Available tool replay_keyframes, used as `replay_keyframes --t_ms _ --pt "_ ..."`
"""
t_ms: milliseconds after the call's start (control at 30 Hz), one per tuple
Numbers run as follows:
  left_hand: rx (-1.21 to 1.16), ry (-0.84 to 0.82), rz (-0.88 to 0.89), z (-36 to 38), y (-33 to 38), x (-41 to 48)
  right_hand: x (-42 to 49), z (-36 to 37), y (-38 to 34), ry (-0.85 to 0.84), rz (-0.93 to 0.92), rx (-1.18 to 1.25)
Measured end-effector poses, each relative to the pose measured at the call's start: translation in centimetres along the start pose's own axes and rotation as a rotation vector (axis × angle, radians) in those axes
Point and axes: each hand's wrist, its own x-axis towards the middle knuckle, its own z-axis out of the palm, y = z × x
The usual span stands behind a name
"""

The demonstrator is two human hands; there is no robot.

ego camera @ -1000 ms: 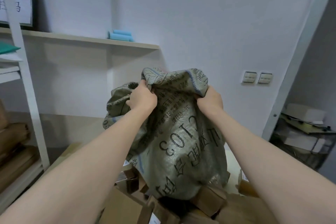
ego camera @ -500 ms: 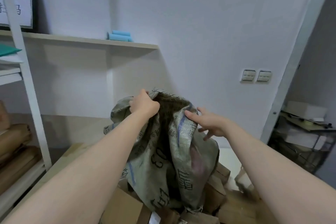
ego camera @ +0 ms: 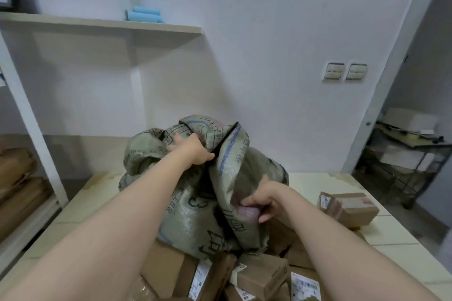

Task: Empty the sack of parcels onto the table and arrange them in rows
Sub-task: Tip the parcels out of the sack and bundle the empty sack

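On the pale table [ego camera: 93, 203], one grey-green woven sack [ego camera: 195, 222] with black print slumps over a heap of cardboard parcels [ego camera: 264, 273], at least five of them showing at its foot. The left hand [ego camera: 193, 151] grips the bunched fabric near the sack's top; the right hand [ego camera: 265, 200] pinches a fold lower on its right side. One more parcel [ego camera: 347, 208] lies apart to the right. Two blue rolls [ego camera: 144, 14] sit on the wall shelf [ego camera: 73, 22], near two wall switches [ego camera: 344, 71].

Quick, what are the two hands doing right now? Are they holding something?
Left hand: closed, gripping the top of the sack.
Right hand: closed, gripping a fold lower down on the sack.
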Motion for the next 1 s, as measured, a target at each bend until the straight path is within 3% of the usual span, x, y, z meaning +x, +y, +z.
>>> replay_keyframes --t_ms 167,300,433,533,600,700,800,900,1000 --pt "-0.060 0.050 0.078 0.6 0.1 0.4 0.2 -0.3 -1.4 0.115 -0.115 0.063" --pt "-0.253 0.338 -0.018 -0.1 0.8 1.3 0.2 -3.9 -3.6 0.556 -0.328 0.198" --pt "-0.332 0.716 0.004 -2.1 1.9 1.7 -1.6 -9.8 -5.3 1.037 -0.549 0.301" --pt "-0.286 0.850 0.047 -2.7 2.7 2.1 -2.7 -12.6 -6.0 1.181 -0.684 0.305" --pt "-0.204 0.723 0.045 -2.4 3.1 2.2 -2.2 -13.0 -6.0 1.056 -0.652 0.166" --pt "-0.226 0.408 -0.058 -0.9 3.3 2.3 -0.7 -11.7 -5.0 0.781 -0.378 0.063" --pt "-0.158 0.269 -0.051 1.4 2.4 2.7 0.7 -9.4 -2.6 0.618 -0.228 0.007" --pt "-0.128 0.142 -0.042 3.7 1.2 3.2 1.6 -7.5 0.0 0.422 -0.271 0.059" --pt "-0.189 0.023 -0.058 5.5 0.6 3.6 2.4 -5.8 1.4 0.132 -0.376 -0.086"
